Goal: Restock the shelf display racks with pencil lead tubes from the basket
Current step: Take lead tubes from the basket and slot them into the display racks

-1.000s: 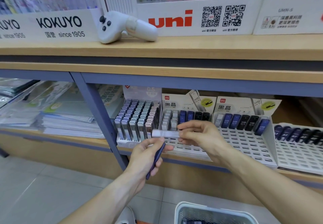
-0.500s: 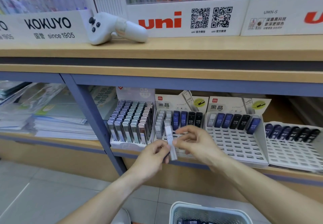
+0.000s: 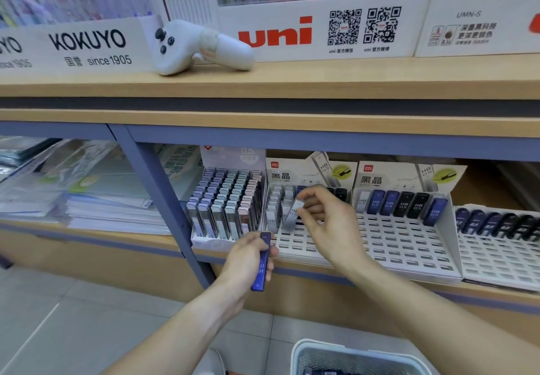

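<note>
Tiled floor (image 3: pixel 58 316) lies below a wooden shelf (image 3: pixel 292 82) bearing pen displays and a white controller (image 3: pixel 201 47). On the lower shelf, paper stacks (image 3: pixel 87 199) sit left of a blue post (image 3: pixel 163 199), and white slotted racks (image 3: pixel 403 237) of lead tubes stand right of it. A white basket (image 3: pixel 298 354) stands on the floor. Right hand (image 3: pixel 327 219) pinches a clear tube (image 3: pixel 293 214) upright over the middle rack. Left hand (image 3: pixel 248 260) grips a blue tube (image 3: pixel 263 263), fingers curled around it.

left grip (image 3: pixel 248 260): bare, no glove | right grip (image 3: pixel 327 222): bare | forearms: unsleeved
</note>
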Demonstrator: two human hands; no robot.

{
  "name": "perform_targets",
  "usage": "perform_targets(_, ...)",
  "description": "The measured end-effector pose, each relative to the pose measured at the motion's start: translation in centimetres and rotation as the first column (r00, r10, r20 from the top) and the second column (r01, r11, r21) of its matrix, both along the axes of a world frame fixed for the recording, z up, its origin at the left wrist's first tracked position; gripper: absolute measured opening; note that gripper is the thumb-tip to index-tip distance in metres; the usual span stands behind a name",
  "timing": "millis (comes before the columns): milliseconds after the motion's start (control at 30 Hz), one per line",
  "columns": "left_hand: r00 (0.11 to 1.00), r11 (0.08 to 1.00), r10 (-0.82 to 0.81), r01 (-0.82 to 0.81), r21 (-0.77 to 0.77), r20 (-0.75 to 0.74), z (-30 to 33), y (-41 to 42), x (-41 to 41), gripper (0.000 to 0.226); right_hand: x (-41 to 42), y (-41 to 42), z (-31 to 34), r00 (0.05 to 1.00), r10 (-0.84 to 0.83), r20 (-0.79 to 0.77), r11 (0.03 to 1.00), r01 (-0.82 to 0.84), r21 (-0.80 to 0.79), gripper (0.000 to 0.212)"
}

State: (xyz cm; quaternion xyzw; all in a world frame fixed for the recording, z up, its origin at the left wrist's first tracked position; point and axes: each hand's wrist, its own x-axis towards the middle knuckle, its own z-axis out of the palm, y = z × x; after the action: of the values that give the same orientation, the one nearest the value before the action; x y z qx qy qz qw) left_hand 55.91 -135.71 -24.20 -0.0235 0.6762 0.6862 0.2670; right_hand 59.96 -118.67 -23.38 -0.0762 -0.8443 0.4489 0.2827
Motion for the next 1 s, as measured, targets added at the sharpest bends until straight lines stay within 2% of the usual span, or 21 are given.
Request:
perform_targets(133, 1.0, 0.998, 0.023, -0.022, 0.055, -0.016, -0.2, -0.1, -0.2, 0.028, -0.4, 0.1, -0.9, 1.0, 0.024, 0.015, 0.988, -0.026, 0.151, 0.025)
perform_targets(300, 1.0, 0.993, 0.017, -0.018, 0.116, 0.008, 0.3, -0.4, -0.1, 0.033, -1.0, -0.1, -1.4, 0.996, 0.083, 0.03, 0.973, -0.087, 0.216, 0.025)
perform_targets(467, 0.991, 0.974, 0.062, -0.086, 0.209, 0.118, 0.7, -0.3, 0.0, 0.035, -1.5, 0.1, -1.4, 0.997, 0.076, 0.03, 0.964, -0.081, 0.254, 0.031)
perform_targets(600, 0.976, 0.95, 0.094, -0.147, 0.274, 0.197, 1.2, -0.1, 0.3, 0.025, -1.4, 0.3, -1.2, 0.997, 0.076, 0.033, 0.951, -0.083, 0.299, 0.033)
perform_targets(667, 0.969, 0.945, 0.096, -0.16, 0.285, 0.228, 1.3, 0.0, 0.4, 0.018, -1.1, 0.4, -1.1, 0.992, 0.093, 0.08, 0.933, -0.115, 0.342, 0.03)
perform_targets(800, 0.978, 0.966, 0.071, -0.117, 0.23, 0.198, 1.4, 0.3, 0.8, 0.012, -0.1, 0.1, -1.4, 0.971, 0.101, 0.216, 0.91, -0.178, 0.375, 0.046)
perform_targets(867, 0.975, 0.966, 0.105, -0.147, 0.215, 0.194, 1.2, 0.4, 0.8, 0.011, 0.5, -0.1, -1.6, 0.975, 0.053, 0.217, 0.962, -0.108, 0.252, 0.037)
perform_targets(933, 0.96, 0.95, 0.151, -0.206, 0.234, 0.234, 0.9, 0.5, 0.6, 0.021, 1.1, -0.2, -1.0, 0.965, 0.013, 0.26, 0.998, 0.005, -0.066, 0.017)
perform_targets(967, 0.953, 0.944, 0.163, -0.226, 0.24, 0.256, 0.8, 0.5, 0.6, 0.026, 1.3, -0.3, -0.6, 0.957, 0.027, 0.287, 0.962, 0.053, -0.268, 0.012)
perform_targets(1000, 0.948, 0.942, 0.164, -0.233, 0.242, 0.272, 0.7, 0.6, 0.5, 0.031, 1.6, -0.3, -0.3, 0.952, 0.065, 0.301, 0.885, 0.085, -0.458, 0.014)
